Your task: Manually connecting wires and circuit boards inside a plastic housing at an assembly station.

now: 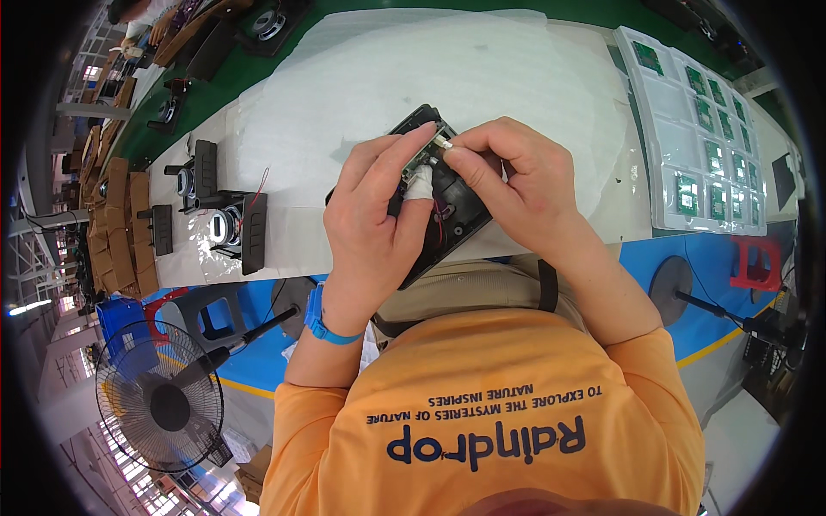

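A black plastic housing (462, 206) sits tilted at the near edge of the table, its hollow side facing up. My left hand (372, 206) is closed around a small green circuit board (416, 163) above the housing; white wrapping covers the thumb. At the board's far end, my right hand (532, 181) pinches a small white connector (442, 141) between thumb and forefinger. Whether the connector is seated in the board cannot be made out. Thin red wires (441, 225) run inside the housing below my left thumb. My fingers hide much of the board.
White sheeting (344, 77) covers the table. Black speaker units (228, 225) stand at the left. A white tray (667, 172) of green circuit boards lies at the right. On the lower left is a fan (168, 404); a red stool (757, 262) stands at the right.
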A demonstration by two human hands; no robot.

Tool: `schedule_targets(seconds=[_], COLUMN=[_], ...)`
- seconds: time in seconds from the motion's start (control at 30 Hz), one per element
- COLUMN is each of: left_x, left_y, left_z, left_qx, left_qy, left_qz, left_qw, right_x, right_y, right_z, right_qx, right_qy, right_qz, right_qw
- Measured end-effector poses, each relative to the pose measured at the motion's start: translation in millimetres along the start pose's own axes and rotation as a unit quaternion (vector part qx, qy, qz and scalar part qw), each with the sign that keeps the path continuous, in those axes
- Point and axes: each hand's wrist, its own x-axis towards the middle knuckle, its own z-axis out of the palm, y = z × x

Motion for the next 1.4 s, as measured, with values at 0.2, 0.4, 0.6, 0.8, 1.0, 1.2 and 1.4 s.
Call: schedule_targets(seconds=[0.2,0.4,0.6,0.8,1.0,1.2,1.4], left_x=[-2,-2,-2,-2,1,-1,3], left_y=[-4,-3,-6,-4,-5,-1,2], left_z=[1,0,-2,-1,-2,-5,-9], left_qx=[-0.008,-0.027,0.006,0.002,-0.030,-0.063,-0.058], left_qy=[-0.008,-0.018,-0.014,-0.016,-0.039,-0.064,-0.099], left_qz=[0.000,-0.037,0.028,0.029,0.014,-0.031,-0.042], left_qw=[1.000,0.999,0.999,0.999,0.999,0.995,0.993], right_x=[1,3,4,4,8,4,7], right_y=[1,0,-2,-1,-3,1,8], right_z=[-1,-2,-6,-5,-15,-15,-15], right_qx=[0.005,-0.001,-0.018,-0.008,0.001,0.052,0.048], right_qy=[0.001,-0.002,-0.023,-0.026,-0.057,-0.079,-0.123], right_qz=[0.007,-0.004,-0.018,-0.015,0.037,0.090,0.089], right_qw=[1.000,1.000,0.999,1.000,0.998,0.991,0.987])
